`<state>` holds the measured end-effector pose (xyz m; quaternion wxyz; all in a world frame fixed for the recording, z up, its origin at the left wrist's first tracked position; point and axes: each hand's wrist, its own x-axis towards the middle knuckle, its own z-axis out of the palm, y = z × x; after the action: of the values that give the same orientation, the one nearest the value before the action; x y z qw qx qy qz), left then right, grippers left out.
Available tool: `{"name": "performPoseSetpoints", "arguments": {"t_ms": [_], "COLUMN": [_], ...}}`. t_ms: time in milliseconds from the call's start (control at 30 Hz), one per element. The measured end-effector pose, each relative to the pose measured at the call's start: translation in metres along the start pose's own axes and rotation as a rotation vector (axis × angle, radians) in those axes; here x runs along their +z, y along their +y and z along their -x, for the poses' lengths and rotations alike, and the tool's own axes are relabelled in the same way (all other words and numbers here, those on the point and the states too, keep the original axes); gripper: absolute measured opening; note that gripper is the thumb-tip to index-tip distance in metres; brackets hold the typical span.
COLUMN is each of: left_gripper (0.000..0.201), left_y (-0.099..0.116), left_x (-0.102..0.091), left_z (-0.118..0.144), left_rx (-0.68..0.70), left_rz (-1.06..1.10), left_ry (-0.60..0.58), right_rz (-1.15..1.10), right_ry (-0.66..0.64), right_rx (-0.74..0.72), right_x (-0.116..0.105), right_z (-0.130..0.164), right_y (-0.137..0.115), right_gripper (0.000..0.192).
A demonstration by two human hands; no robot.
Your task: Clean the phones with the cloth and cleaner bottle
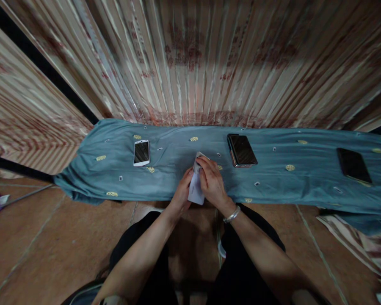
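Note:
Over the near edge of the cloth-covered bench, my left hand (182,192) grips a pale, flat phone-like slab (196,190) by its left side. It looks like a white phone with its back up, carrying small faint lettering. My right hand (212,180) is closed over its upper right part, fingers bent across it and thumb pressed on its face. A lighter greyish patch shows at the top end between the fingers; whether that is a separate piece I cannot tell. To the left lies a white phone (141,153) with a dark screen facing up.
Right of my hands sits a stack of dark phones (243,151). Farther right lies a black phone or case (354,165). A blue-green patterned cloth (178,135) covers the narrow bench. Behind it hangs a striped curtain (190,63); tiled floor (34,237) is below.

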<state>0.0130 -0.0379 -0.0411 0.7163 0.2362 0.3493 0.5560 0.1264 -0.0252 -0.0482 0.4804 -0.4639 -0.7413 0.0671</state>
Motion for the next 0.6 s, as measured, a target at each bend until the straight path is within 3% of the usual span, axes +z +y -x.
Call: {"name": "performPoseSetpoints", "arguments": {"t_ms": [400, 600], "left_gripper": [0.026, 0.018], "left_y": [0.003, 0.011], "left_x": [-0.001, 0.004], "left_z": [0.0, 0.001], "left_rx": [-0.013, -0.007], "left_rz": [-0.02, 0.034], "left_ry": [0.005, 0.072], "right_rz": [0.04, 0.068], "right_ry": [0.003, -0.007], "right_rx": [0.003, 0.022], "right_x": [-0.004, -0.004], "right_z": [-0.002, 0.002], "right_y": [0.004, 0.012], "right_gripper": [0.038, 0.039]}}
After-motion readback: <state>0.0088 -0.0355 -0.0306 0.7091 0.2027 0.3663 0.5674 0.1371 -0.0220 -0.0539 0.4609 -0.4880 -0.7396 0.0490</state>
